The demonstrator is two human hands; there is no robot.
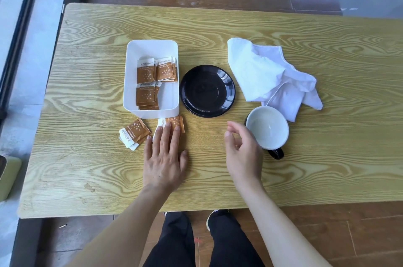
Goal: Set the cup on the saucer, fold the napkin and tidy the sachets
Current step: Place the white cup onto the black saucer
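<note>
On the wooden bench [218, 33], nothing was finished: my left grip [163, 157] lay flat, wide on loose brown sachets [174, 122]; right grip [242, 153] loose, empty beside the white-lined black cup [267, 128]; black saucer [207, 91] bare, white cloth napkin [268, 72] unfolded.

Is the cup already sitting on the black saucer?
No, the cup stands on the table to the right of the empty saucer, beside the right hand.

On the wooden table [218, 33], the left hand [164, 157] lies flat on loose sachets [174, 122] near the white box [150, 48], while the right hand [243, 153] hovers half-curled beside the cup [267, 128], apart from the black saucer [207, 91] and crumpled napkin [268, 72].
</note>
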